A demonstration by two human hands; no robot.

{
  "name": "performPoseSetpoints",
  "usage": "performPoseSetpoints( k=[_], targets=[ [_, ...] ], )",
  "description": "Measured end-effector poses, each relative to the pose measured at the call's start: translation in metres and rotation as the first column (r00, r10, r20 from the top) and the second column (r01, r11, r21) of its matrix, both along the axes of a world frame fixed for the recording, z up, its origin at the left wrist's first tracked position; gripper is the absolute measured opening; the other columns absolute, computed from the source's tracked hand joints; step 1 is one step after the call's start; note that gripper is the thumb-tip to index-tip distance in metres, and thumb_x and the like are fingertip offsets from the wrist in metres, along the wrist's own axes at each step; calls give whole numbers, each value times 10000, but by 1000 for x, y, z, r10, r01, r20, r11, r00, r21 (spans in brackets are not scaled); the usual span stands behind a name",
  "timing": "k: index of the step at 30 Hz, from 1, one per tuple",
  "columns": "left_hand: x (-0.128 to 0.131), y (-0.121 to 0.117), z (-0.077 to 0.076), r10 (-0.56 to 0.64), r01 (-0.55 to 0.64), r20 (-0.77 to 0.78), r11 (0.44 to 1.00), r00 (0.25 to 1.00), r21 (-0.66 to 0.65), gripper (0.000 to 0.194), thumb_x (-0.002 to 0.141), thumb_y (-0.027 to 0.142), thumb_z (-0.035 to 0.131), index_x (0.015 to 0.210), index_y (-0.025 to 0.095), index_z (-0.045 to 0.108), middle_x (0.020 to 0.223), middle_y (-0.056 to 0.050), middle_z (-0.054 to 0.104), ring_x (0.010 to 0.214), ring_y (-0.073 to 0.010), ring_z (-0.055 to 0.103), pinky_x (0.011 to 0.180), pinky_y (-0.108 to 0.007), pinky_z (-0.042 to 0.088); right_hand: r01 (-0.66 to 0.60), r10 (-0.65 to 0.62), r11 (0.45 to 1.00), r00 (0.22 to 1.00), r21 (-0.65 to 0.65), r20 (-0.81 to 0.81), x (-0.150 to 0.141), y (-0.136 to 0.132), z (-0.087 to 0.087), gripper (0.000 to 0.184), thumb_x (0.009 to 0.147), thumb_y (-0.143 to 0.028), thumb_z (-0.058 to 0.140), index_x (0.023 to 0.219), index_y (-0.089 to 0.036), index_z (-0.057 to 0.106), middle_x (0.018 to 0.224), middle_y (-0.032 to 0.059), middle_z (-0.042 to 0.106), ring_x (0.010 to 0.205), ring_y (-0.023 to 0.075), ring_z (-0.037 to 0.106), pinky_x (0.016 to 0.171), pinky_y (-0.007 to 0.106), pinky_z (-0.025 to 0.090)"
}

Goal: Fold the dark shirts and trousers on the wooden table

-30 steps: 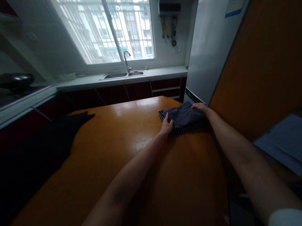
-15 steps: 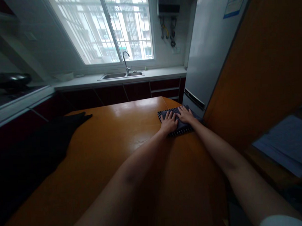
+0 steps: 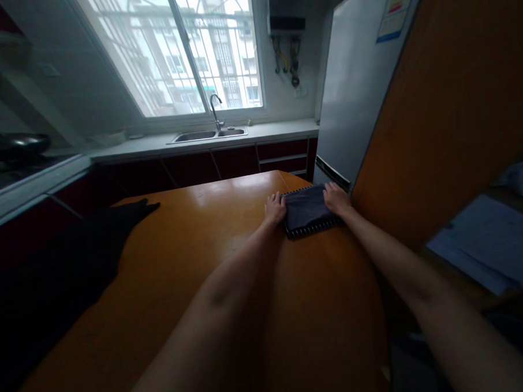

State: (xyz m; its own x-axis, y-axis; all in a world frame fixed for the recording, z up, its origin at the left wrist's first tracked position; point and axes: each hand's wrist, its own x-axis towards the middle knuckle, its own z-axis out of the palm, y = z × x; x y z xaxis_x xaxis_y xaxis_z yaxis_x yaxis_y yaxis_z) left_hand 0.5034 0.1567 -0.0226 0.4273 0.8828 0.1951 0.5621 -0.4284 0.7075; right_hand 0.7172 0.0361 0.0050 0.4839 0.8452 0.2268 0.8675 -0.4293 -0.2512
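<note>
A dark folded cloth, with a black-and-white striped border showing along its near and far edges, lies flat towards the far right of the wooden table. My left hand is at its left edge, fingers bent and close together against the side. On the opposite side, my right hand has its fingers curled over the right edge. The undersides of both hands are hidden. A large black cloth is spread over the table's left side, away from both hands.
The wooden table fills the foreground. Behind it run a counter with a sink and tap under a window. A fridge and a wooden panel rise at the right. A pan rests on the stove at left.
My hands were lying flat on top of the folded cloth. They have moved apart, left hand to the left edge and right hand to the right edge. The view has shifted slightly.
</note>
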Motion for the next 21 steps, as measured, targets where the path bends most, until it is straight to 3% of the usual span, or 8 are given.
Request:
performPoseSetpoints(
  k=[4,7,10,13,15,18,21],
  targets=[
    [-41,3,-1,18,-21,63,999,998,45,539,1062,369,284,1524,139,441,1614,-128,398,1520,-214,311,1253,-373,203,-219,214,975,972,41,93,-56,-21,-8,572,1070,-403,250,1548,-131,408,1638,145,352,1536,262,240,1238,468,145],
    [-76,-12,-4,33,-40,87,996,996,79,515,1059,365,298,1489,154,486,1570,-123,467,1495,-221,367,1236,-374,254,-301,304,952,950,-49,73,-82,-37,-22,592,1066,-470,258,1557,-177,410,1648,123,336,1541,267,237,1238,510,135],
    [-114,-30,-5,39,-49,88,992,995,117,469,1043,321,334,1429,163,548,1514,-120,537,1475,-228,404,1221,-397,293,-159,163,986,983,-50,88,-78,-57,-31,613,1056,-463,283,1532,-110,441,1629,178,354,1539,294,237,1241,510,108],
    [-156,-45,-5,60,-74,92,986,994,149,447,1037,295,330,1375,167,592,1463,-122,587,1442,-225,454,1198,-391,335,23,-27,999,996,48,83,-72,-79,-36,648,1044,-449,293,1522,-33,427,1626,240,323,1540,331,225,1235,519,131],
    [-183,-55,-6,79,-94,99,982,992,162,446,1040,294,312,1345,169,613,1414,-130,624,1392,-232,514,1165,-389,381,82,-94,989,991,122,93,-85,-93,-38,653,1041,-440,288,1534,-28,403,1634,253,293,1545,337,207,1229,533,145],
    [-219,-70,-9,82,-98,95,980,992,173,443,1040,297,310,1307,160,637,1325,-145,678,1271,-245,617,1096,-393,454,9,-30,981,994,193,106,-135,-107,-40,616,1045,-405,267,1522,-53,432,1639,235,296,1552,316,194,1233,522,158],
    [-249,-84,-13,63,-74,66,981,996,181,427,1035,306,335,1294,166,644,1291,-131,697,1223,-239,646,1067,-397,482,-198,187,964,980,176,74,-202,-111,-41,585,1046,-382,271,1497,-75,482,1641,205,314,1547,298,215,1241,478,173]
  ],
)
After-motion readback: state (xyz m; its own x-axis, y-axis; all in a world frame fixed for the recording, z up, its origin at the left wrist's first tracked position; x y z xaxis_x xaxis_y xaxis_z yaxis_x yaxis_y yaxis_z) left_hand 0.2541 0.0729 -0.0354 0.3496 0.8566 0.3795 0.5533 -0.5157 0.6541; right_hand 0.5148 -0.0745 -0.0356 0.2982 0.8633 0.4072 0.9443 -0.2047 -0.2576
